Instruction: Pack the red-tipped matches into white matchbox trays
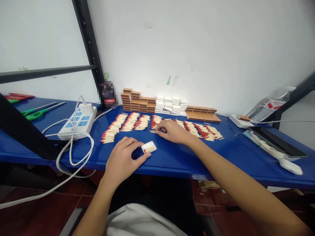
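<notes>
Tray point(150, 144), head view: held by the left hand point(123, 157), in front of the matches point(142, 123). Right hand point(169, 131): pinched narrow at the matches; cannot tell whether gripping one. Uneven squeeze could tip the tray; dragging fingertips could scatter matches.
</notes>
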`<state>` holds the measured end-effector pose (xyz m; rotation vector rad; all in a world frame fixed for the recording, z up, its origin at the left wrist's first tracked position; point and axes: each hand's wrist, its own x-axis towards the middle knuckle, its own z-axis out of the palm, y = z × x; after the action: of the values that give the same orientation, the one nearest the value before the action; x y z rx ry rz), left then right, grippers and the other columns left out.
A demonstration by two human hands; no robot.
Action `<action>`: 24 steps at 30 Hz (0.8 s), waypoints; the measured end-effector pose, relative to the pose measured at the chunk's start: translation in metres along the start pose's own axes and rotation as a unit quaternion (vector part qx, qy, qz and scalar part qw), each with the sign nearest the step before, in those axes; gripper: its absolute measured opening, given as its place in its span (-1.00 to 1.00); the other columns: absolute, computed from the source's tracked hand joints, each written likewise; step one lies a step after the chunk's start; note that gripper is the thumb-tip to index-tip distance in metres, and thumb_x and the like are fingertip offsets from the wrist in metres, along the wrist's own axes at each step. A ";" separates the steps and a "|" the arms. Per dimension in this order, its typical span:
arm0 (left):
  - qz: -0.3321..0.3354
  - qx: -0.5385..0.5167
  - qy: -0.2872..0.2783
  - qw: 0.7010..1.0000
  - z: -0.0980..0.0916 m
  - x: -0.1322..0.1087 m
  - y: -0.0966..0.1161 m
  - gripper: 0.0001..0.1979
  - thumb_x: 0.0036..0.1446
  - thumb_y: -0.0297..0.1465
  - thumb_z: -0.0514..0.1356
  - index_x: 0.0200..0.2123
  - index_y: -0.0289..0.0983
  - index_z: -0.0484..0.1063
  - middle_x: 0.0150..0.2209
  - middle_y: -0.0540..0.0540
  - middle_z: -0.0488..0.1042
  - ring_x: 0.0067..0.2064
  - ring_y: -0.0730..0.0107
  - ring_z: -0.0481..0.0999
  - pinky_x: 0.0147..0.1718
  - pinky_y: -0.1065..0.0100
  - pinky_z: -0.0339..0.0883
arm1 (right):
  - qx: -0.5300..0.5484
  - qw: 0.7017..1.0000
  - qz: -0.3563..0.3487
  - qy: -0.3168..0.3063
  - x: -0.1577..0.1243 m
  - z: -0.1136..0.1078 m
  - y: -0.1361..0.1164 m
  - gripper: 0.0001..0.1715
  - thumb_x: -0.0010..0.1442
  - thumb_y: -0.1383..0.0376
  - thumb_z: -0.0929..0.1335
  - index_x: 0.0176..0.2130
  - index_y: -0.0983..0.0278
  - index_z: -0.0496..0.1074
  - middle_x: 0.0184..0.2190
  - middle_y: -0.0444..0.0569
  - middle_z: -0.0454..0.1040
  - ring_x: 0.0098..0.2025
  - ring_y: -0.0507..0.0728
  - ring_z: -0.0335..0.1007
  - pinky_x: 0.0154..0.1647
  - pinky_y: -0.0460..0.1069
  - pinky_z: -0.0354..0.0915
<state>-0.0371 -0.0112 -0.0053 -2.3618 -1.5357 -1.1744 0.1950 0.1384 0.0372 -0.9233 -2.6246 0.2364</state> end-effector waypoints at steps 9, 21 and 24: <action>-0.001 -0.003 0.004 1.000 0.000 0.001 0.000 -0.77 0.30 -0.23 0.43 -0.06 -0.20 0.62 -0.15 -0.11 0.61 -0.10 0.12 0.54 -0.05 0.09 0.46 | 0.012 1.000 -0.015 0.003 0.001 0.002 -0.003 -0.82 0.38 0.38 0.40 -0.19 0.30 0.66 -0.41 -0.05 0.53 -0.32 0.11 0.35 -0.22 -0.01 0.14; 0.000 0.003 0.009 1.000 0.001 0.000 0.000 -0.76 0.31 -0.21 0.42 -0.06 -0.21 0.62 -0.15 -0.11 0.62 -0.10 0.13 0.54 -0.05 0.09 0.46 | 0.039 0.999 0.017 -0.012 0.001 -0.001 -0.006 -0.80 0.46 0.28 0.38 -0.22 0.30 0.54 -0.36 -0.05 0.48 -0.30 0.11 0.31 -0.24 -0.02 0.11; -0.003 0.008 0.013 1.000 0.001 0.000 0.001 -0.76 0.31 -0.20 0.42 -0.07 -0.20 0.63 -0.17 -0.11 0.62 -0.11 0.13 0.54 -0.07 0.09 0.46 | 0.078 0.997 -0.014 -0.015 -0.006 -0.010 -0.020 -0.77 0.46 0.21 0.40 -0.24 0.27 0.54 -0.42 -0.12 0.40 -0.35 0.09 0.25 -0.28 -0.02 0.09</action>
<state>-0.0361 -0.0109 -0.0057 -2.3233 -1.5401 -1.1859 0.1918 0.1199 0.0501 -0.8365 -2.6002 0.4448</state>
